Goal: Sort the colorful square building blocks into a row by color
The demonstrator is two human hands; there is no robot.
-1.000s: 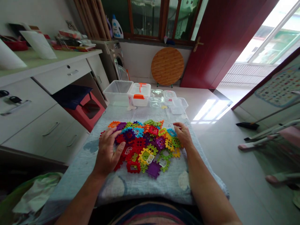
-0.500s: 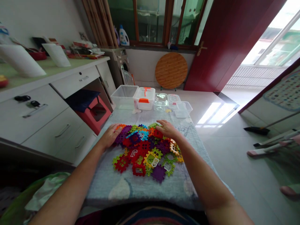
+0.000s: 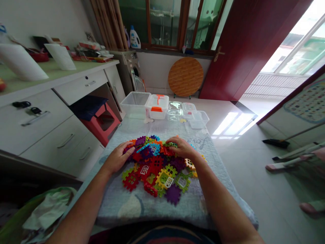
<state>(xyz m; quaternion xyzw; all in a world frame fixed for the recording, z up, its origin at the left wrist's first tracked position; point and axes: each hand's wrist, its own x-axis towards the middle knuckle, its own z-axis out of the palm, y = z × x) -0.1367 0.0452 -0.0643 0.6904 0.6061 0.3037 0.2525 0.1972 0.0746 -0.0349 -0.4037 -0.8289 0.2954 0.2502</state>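
A heap of colourful plastic interlocking building tiles (image 3: 155, 164), with notched edges and some with window grids, lies on the cloth-covered table (image 3: 116, 206). My left hand (image 3: 118, 157) rests against the heap's left side, fingers stretched and thumb apart. Over the far right of the pile, my right hand (image 3: 182, 147) lies with its fingers spread and slightly bent, touching tiles. Neither hand visibly grips a tile. At the near edge are a purple tile (image 3: 173, 194) and a red tile (image 3: 150, 189) that stands tilted. My hands hide some tiles beneath them.
Beyond the heap stand a clear open bin (image 3: 134, 105), a lidded box with orange clips (image 3: 156, 107) and several small clear containers (image 3: 199, 119). A pink stool (image 3: 101, 123) and a white drawer cabinet (image 3: 63, 135) are at left. Another person's legs (image 3: 291, 162) show at right.
My right hand has drawn slightly nearer and its fingers are more bent. My left hand's thumb has moved onto the tiles. The red tile at the near edge has tipped up.
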